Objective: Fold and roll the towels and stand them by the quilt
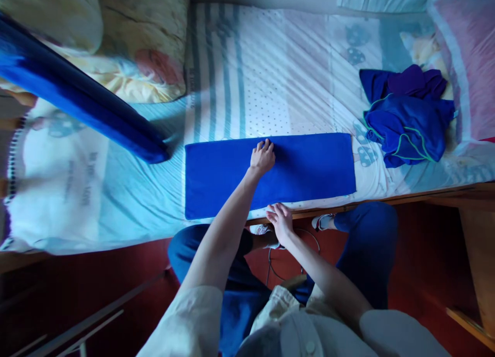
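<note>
A blue rectangular cloth [317, 166] lies flat along the front edge of the bed. My left hand [263, 156] rests near the middle of its far edge, fingers bent and pressed down; whether it pinches any fabric is hidden. Just off the cloth's near edge, my right hand [280, 222] is raised with its fingers apart, and it holds nothing.
Crumpled blue clothing with green trim [413, 125] lies at the right beside a pink pillow [472, 63]. A long blue padded bar [85, 99] slants across the left. Yellowish bedding [143, 42] is at the back left. The wooden bed edge [425, 194] runs above my knees.
</note>
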Motion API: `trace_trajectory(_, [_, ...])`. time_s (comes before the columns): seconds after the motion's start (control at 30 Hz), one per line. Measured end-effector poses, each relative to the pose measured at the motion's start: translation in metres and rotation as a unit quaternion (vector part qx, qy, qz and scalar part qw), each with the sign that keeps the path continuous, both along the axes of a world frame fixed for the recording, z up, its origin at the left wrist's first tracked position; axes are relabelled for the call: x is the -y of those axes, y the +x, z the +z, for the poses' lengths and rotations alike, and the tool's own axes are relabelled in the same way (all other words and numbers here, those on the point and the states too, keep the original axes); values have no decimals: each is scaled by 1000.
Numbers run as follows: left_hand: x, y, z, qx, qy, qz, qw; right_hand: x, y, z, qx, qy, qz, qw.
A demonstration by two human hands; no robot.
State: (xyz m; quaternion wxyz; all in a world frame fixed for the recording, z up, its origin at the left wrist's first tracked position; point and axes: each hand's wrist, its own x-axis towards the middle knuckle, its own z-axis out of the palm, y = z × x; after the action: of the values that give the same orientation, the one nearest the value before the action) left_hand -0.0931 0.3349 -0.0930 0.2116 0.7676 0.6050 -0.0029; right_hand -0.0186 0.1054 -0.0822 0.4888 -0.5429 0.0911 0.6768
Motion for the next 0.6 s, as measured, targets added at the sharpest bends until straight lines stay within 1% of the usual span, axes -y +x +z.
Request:
trace_trajectory(0.1, [-27,7,12,-15,-18,-20,1000,0,-6,0,-50,-46,-50,996])
trace_trajectory(0.2, [-45,14,19,-27,-27,-24,999,-5,-14,-1,-64,-73,-89,991])
trace_trajectory(0.33, [-58,25,21,-48,-35,-7,998,-10,-19,-3,-56,-93,-81,991])
trace_trajectory(0.43, [-63,31,19,-67,-68,11,995,-9,-16,-3,-44,-100,-78,991])
trace_trajectory(0.6, [-69,33,21,-77,-95,56,991,-7,-9,-6,-41,-90,-67,993])
